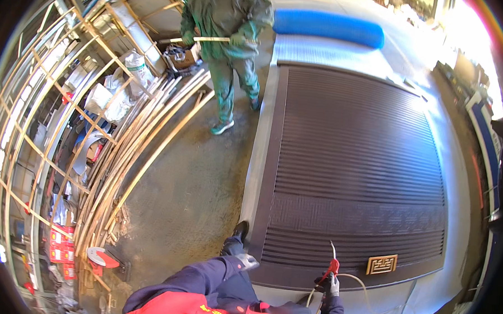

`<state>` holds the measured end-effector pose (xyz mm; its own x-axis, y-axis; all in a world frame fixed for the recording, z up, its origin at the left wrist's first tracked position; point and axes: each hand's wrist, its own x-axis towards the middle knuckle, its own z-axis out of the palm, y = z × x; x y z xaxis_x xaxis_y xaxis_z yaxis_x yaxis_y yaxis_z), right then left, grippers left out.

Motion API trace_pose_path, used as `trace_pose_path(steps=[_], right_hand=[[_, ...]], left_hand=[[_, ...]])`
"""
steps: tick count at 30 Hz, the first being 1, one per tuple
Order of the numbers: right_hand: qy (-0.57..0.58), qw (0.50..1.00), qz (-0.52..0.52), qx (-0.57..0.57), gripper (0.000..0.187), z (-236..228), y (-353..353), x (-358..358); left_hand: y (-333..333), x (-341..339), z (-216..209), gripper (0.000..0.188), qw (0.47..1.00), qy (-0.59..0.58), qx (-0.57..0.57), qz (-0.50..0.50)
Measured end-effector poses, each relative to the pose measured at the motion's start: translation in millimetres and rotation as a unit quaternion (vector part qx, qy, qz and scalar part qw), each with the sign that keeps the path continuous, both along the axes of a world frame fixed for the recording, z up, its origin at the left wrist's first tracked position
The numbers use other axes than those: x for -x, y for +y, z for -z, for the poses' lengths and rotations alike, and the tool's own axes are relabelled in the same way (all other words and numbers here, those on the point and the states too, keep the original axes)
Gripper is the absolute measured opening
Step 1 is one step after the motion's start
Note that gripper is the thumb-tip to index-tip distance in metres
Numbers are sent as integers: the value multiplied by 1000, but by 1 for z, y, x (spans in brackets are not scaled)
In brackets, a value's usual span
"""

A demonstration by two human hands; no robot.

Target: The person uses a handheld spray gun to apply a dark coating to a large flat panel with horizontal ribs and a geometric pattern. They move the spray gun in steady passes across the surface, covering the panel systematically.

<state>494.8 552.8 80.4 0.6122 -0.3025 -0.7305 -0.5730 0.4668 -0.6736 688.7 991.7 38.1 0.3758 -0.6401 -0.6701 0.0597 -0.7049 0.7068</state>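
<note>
Red blow gun (334, 267) with a thin pale nozzle sits at the lower centre-right of the frame, gripped in the gloved right hand (329, 285), its tip pointing up over the near part of a dark panel. A pale hose (360, 280) loops out to the right of that hand. The left hand (248, 262), also gloved, is at the lower centre, close to the panel's near left corner; whether its fingers are curled or spread I cannot tell.

To the right of the gun, a gold-coloured plaque (381, 264) with a cut fretwork pattern lies on the near edge of the dark brown panel (359, 139). That ribbed panel, crossed by a patterned band, fills the right-centre and rests on pale sheeting (454, 267), with a blue roll (329, 28) at the top.

At upper centre a co-worker (227, 60) in green clothing stands holding a thin stick (212, 39) crosswise in both hands. Long wooden strips (145, 138) lie along the left-centre floor beside a lattice frame (52, 158); red boxes (62, 245) are stacked at lower left.
</note>
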Motion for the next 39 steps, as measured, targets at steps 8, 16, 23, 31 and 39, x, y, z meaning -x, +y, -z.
trace_pose_path(steps=[8,16,23,31,39], right_hand=[[-225,954,178,83,29,-211,-76,-39],[-335,858,290,259,55,-401,-200,83],[-275,883,274,264,54,-306,-214,158],[-297,942,79,-139,32,-121,-154,74],[-40,994,-95,42,45,-112,-60,2]], left_hand=[[0,-54,-176,51,978,-103,-49,-174],[53,-20,-158,52,954,-208,-95,-194],[118,63,-82,54,948,-139,-219,-187],[160,159,-46,62,954,-56,-261,-134],[147,183,-64,60,935,-51,-215,-278]])
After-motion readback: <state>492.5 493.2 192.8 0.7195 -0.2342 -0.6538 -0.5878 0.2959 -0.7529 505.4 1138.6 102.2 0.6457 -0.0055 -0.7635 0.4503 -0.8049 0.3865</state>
